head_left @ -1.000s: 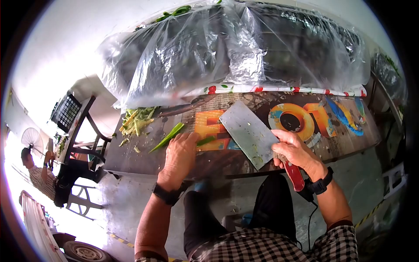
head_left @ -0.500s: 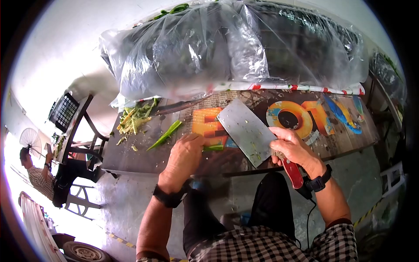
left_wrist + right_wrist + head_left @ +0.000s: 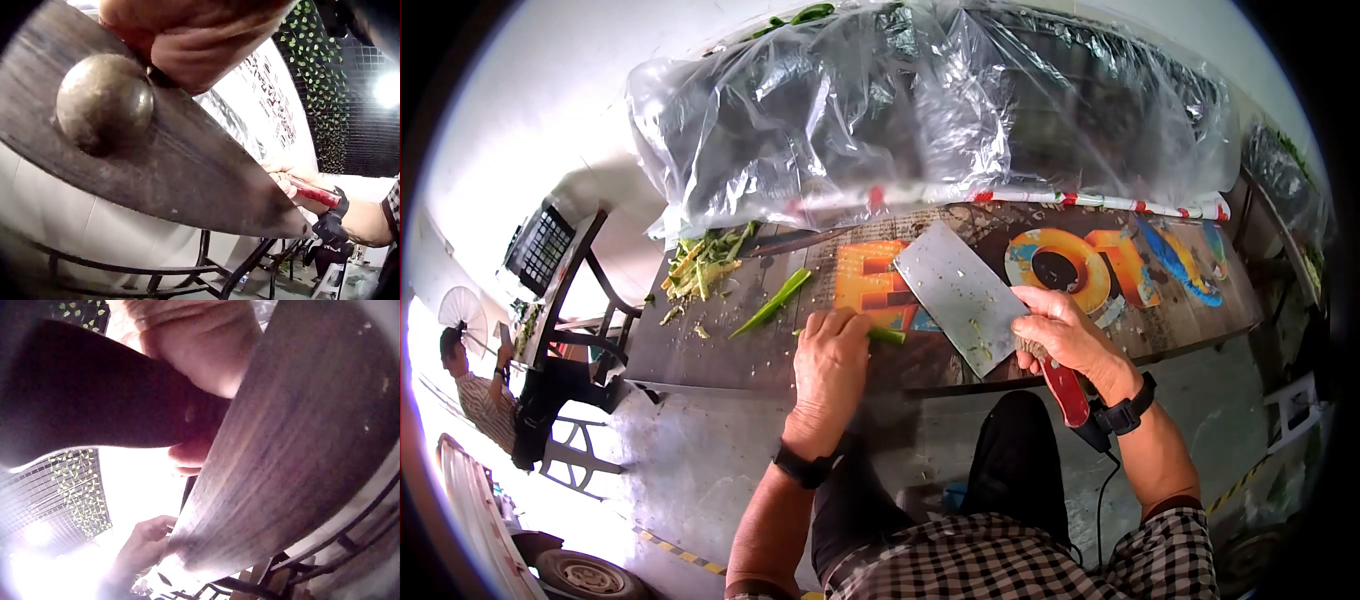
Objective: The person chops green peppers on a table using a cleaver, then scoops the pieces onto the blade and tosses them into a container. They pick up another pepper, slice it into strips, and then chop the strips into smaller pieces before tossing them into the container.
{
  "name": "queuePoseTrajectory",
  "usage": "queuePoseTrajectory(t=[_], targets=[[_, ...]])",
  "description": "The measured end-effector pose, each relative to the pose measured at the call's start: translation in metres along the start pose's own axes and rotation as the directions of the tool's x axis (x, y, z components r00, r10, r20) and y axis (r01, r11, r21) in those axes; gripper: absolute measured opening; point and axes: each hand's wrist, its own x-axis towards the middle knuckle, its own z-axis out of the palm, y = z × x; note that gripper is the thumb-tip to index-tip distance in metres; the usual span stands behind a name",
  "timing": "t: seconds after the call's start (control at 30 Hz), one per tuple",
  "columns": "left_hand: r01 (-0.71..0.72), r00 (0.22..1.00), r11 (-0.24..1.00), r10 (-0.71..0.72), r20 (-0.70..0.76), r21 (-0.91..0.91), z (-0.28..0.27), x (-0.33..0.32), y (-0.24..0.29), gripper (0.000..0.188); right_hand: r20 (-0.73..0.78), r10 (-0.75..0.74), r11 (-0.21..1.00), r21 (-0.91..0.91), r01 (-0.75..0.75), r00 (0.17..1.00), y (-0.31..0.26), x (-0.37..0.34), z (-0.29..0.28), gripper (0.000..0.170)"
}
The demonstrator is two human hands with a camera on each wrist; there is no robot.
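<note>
Beneath the curled fingers of the left hand (image 3: 830, 370) lies a length of green stalk (image 3: 887, 335), its blunt end projecting toward the right hand (image 3: 1072, 340). The left hand is closed down over the stalk; its fingertips are hidden. The right hand grips a cleaver (image 3: 962, 298) by its red handle (image 3: 1066, 392), its wide blade reaching out ahead and to that hand's left, just beyond the stalk's end. The blade's broad face shows upward; whether its edge touches the table (image 3: 700, 362) cannot be told.

The step in hand is judged to be cutting the stalk. For sound practice, the blade should be turned from flat to upright before any stroke, and the left fingertips tucked behind the knuckles. The stalk should be pinned firmly, since a round length may roll. Green bits on the blade may be wiped off so they do not mask the line of cut.

Ahead and left of the left hand, a second stalk (image 3: 772, 302) lies loose, within easy reach. Farther out beyond it sits a heap of trimmings (image 3: 705, 266), best left apart from the cutting area.
</note>
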Motion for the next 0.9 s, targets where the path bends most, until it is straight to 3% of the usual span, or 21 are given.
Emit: queuePoseTrajectory(t=[0.2, 0.37, 0.43, 0.47, 0.53, 0.63, 0.7, 0.77, 0.83, 0.9], targets=[[-0.052, 0.997, 0.998, 0.049, -0.067, -0.037, 0.004, 0.001, 0.003, 0.021, 0.052, 0.056, 0.998, -0.021, -0.055, 0.997, -0.007, 0.003, -0.004, 0.036], [-0.030, 0.999, 0.997, 0.028, -0.030, -0.065, 0.008, -0.003, 0.000, 0.021, -0.039, -0.134, 0.914, -0.390, 0.109, 0.990, -0.051, -0.014, -0.001, 0.041], [-0.021, 0.999, 0.997, 0.017, -0.042, -0.079, 0.006, 0.000, -0.002, 0.019, -0.027, -0.254, 0.812, -0.548, 0.198, 0.967, -0.059, -0.015, -0.001, 0.043], [-0.012, 0.999, 0.994, 0.008, -0.040, -0.104, 0.004, 0.001, -0.004, 0.018, -0.003, -0.414, 0.692, -0.650, 0.313, 0.910, -0.051, -0.011, -0.004, 0.044], [0.012, 0.997, 0.987, -0.025, -0.079, -0.158, -0.002, 0.006, -0.013, 0.013, 0.014, -0.370, 0.704, -0.648, 0.290, 0.929, -0.056, -0.008, -0.003, 0.044], [0.101, 0.988, 0.992, -0.109, -0.108, -0.072, -0.030, 0.015, -0.045, 0.009, 0.021, -0.271, 0.695, -0.688, 0.211, 0.962, -0.061, -0.008, -0.003, 0.043], [0.196, 0.980, 0.980, -0.194, -0.049, 0.022, -0.041, 0.018, -0.074, 0.009, 0.015, -0.231, 0.698, -0.694, 0.177, 0.973, -0.061, -0.008, -0.005, 0.042], [0.181, 0.983, 0.982, -0.182, 0.008, 0.061, -0.053, 0.015, -0.087, 0.013, 0.009, -0.223, 0.723, -0.669, 0.172, 0.975, -0.058, -0.006, -0.008, 0.042], [0.194, 0.978, 0.981, -0.193, 0.078, -0.005, -0.065, 0.015, -0.074, 0.013, 0.021, -0.276, 0.690, -0.692, 0.213, 0.961, -0.050, -0.002, -0.013, 0.042], [0.111, 0.992, 0.986, -0.102, 0.075, -0.126, -0.059, 0.012, -0.045, 0.013, 0.037, -0.278, 0.685, -0.693, 0.225, 0.960, -0.047, -0.002, -0.014, 0.042]])
